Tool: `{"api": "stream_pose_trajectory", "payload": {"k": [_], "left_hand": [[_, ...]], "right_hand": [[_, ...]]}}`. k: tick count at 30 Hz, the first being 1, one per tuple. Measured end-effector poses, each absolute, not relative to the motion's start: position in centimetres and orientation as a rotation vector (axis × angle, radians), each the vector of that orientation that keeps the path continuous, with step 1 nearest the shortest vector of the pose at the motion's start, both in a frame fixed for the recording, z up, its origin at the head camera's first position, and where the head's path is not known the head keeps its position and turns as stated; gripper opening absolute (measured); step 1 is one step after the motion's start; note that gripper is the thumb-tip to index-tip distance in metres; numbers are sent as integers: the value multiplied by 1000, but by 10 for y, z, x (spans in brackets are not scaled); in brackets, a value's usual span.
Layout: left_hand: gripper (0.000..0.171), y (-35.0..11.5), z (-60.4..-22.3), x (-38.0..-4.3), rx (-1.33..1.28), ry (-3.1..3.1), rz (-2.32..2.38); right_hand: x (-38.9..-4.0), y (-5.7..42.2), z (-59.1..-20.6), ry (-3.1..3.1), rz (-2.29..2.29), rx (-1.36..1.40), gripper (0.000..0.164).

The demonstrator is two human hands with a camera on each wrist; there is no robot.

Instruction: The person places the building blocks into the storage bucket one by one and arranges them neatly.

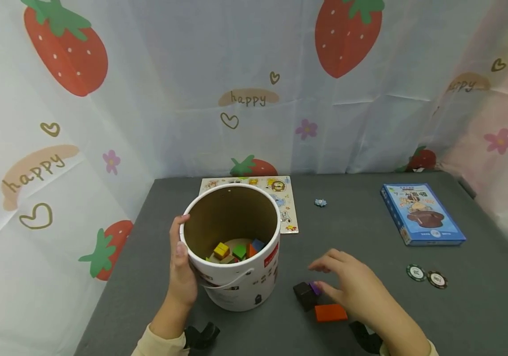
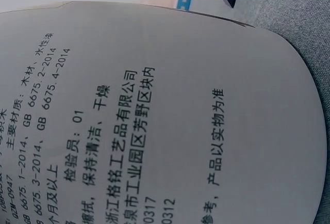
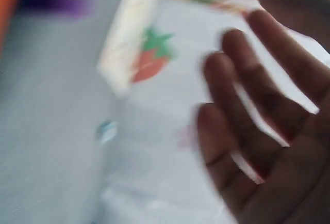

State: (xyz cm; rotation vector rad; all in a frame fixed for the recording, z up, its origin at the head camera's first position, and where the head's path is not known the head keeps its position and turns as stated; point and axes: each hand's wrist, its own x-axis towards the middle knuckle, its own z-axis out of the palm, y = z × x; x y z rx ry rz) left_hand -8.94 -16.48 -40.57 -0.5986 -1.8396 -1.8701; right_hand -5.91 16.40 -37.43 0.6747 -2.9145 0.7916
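A white bucket (image 1: 240, 284) with small printed pictures stands left of the table's middle, tilted a little toward me. Coloured blocks (image 1: 221, 250) lie at its bottom. My left hand (image 1: 183, 277) holds the bucket at its left side, with a fingertip over the rim. In the left wrist view the bucket's printed wall (image 2: 180, 115) fills most of the picture. To the right of the bucket my right hand (image 1: 352, 279) hovers with relaxed, parted fingers and holds nothing. Beneath and beside it lie a black block (image 1: 305, 295), a purple block (image 1: 315, 288) and an orange block (image 1: 330, 312).
Behind the bucket lies a board with animal pictures (image 1: 287, 207). A small pale-blue piece (image 1: 320, 202) is right of it. Farther right are a blue box (image 1: 423, 215) and two round chips, one green (image 1: 416, 272), one black (image 1: 437, 279). A strawberry-print cloth (image 1: 191, 128) hangs behind.
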Motion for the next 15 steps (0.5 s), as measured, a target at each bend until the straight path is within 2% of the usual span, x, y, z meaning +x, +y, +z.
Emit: {"api": "stream_pose_trajectory", "payload": {"k": [8, 15], "left_hand": [[56, -166, -406, -89, -555, -1856, -1870], [55, -163, -405, -90, -588, -1819, -1885]], "right_hand": [[-44, 208, -438, -3262, 957, 595, 42], [-37, 203, -459, -3193, 932, 714, 38]]}}
